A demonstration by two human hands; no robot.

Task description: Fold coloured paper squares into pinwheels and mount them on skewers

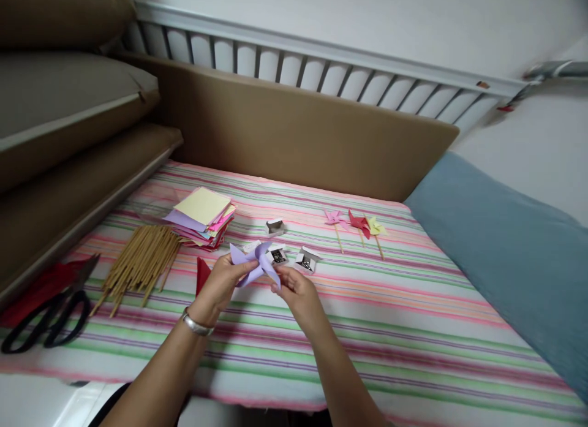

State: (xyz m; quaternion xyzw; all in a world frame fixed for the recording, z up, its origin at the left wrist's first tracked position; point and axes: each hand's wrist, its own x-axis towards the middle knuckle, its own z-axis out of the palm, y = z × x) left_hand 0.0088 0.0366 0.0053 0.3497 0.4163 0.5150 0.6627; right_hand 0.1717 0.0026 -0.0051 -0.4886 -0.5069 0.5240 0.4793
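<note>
A lavender paper pinwheel [261, 263], its blades curled toward the middle, is held up between both hands over the striped cloth. My left hand [224, 281], with a silver bracelet at the wrist, pinches it from the left, thumb near the centre. On the other side, my right hand [296, 292] has its fingers closed at the lower right blade. Just behind the pinwheel are a small white box of metal pins [277, 255] and a second such box [306, 260]. Folded red paper [202, 274] lies beside my left hand. No stick shows on the lavender pinwheel.
Left of my hands lie a stack of coloured paper squares [204, 207], a bundle of wooden sticks [138, 261] and black-handled scissors [52, 317]. Another small box [275, 227] stands farther back. Pink, red [358, 223] and yellow pinwheels on sticks lie to the right.
</note>
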